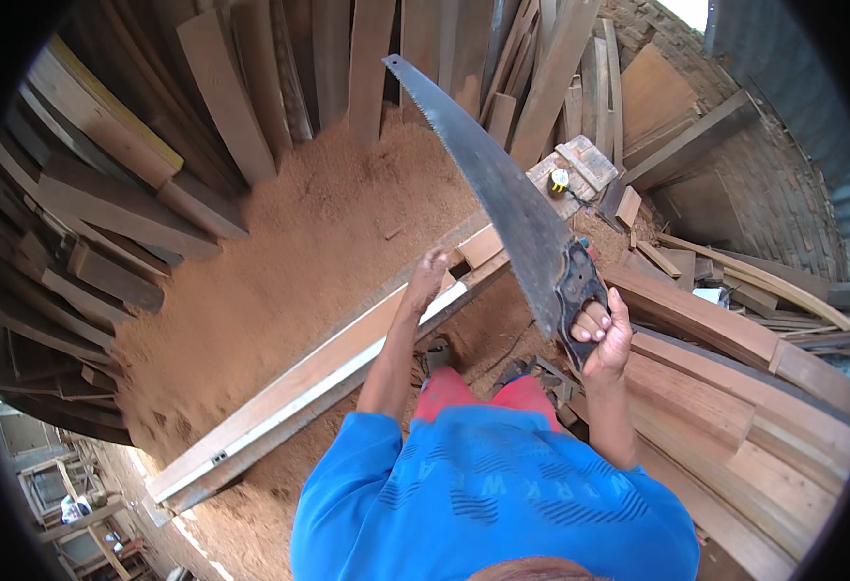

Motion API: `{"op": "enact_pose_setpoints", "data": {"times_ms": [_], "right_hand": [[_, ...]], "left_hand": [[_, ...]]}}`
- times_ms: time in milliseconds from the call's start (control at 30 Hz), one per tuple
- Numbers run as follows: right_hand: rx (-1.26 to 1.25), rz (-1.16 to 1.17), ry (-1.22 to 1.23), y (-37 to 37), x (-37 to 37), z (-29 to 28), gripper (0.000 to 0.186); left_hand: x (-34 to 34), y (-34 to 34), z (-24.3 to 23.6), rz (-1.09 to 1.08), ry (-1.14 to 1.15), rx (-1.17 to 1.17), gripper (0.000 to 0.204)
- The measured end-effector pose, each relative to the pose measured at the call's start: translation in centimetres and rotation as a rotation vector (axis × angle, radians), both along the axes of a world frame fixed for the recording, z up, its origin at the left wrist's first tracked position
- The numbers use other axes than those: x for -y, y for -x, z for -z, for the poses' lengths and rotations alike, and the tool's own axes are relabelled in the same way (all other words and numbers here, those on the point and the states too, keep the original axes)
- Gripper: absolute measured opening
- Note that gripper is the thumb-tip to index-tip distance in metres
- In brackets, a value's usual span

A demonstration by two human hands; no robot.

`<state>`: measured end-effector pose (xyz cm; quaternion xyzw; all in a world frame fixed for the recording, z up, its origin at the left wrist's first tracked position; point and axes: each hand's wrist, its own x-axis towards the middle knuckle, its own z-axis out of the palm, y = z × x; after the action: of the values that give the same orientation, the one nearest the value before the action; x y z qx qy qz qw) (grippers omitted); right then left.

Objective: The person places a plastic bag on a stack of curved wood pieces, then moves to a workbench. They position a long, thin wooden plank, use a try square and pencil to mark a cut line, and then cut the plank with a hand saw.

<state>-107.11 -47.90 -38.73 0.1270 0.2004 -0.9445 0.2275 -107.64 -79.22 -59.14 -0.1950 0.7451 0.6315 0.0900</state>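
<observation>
My right hand is wrapped round the dark handle of a handsaw. The saw is raised, with its long grey blade slanting up and to the left and the toothed edge on the left side. My left hand is over the far end of a long wooden plank, its fingers loosely apart and holding nothing I can see. Whether it touches the wood I cannot tell. A white-edged strip runs along the plank's near side. Just beyond my left hand lies a short wood block.
Sawdust covers the ground. Boards lean along the far side and left. Stacked timber lies close on my right. A yellow and black tape measure rests on a small wooden surface behind the saw.
</observation>
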Motion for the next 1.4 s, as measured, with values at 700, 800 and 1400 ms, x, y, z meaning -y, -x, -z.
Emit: {"op": "enact_pose_setpoints", "data": {"times_ms": [700,800,1400], "right_hand": [[0.024,-0.429,0.372,-9.7,8.0,0.1,0.052],[0.014,-0.447,0.343,-9.7,8.1,-0.2,0.055],[-0.167,-0.43,0.337,-8.1,7.5,-3.2,0.06]], "left_hand": [[0.3,-5.4,-26.1,0.072,-1.003,-0.918,0.044],[0.3,-5.9,-27.0,0.069,-0.972,-0.969,0.04],[-0.1,-8.0,-28.4,-0.043,-1.191,-1.012,0.03]]}}
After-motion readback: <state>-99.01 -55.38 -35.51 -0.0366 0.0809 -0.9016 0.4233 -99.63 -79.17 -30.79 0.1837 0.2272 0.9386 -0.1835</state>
